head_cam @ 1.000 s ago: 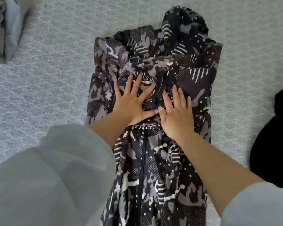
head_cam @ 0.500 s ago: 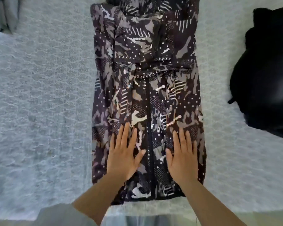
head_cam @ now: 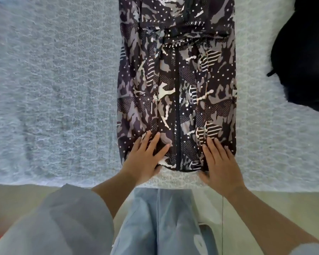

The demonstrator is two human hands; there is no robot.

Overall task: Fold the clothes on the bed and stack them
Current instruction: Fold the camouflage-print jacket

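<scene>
Partly cut off above, camouflage jacket (head_cam: 177,85) lies under both hands.

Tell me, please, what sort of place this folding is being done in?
Most likely a bedroom at home. The patterned jacket lies flat on a bed with a pale textured bedspread, a black garment waits beside it, and both hands, left hand and right hand, rest at the jacket's near hem.

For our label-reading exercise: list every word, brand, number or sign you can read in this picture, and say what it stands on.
None can be read: the camouflage jacket shows only pattern, and the black garment, the bedcover and the person's clothing bear no visible text.
</scene>
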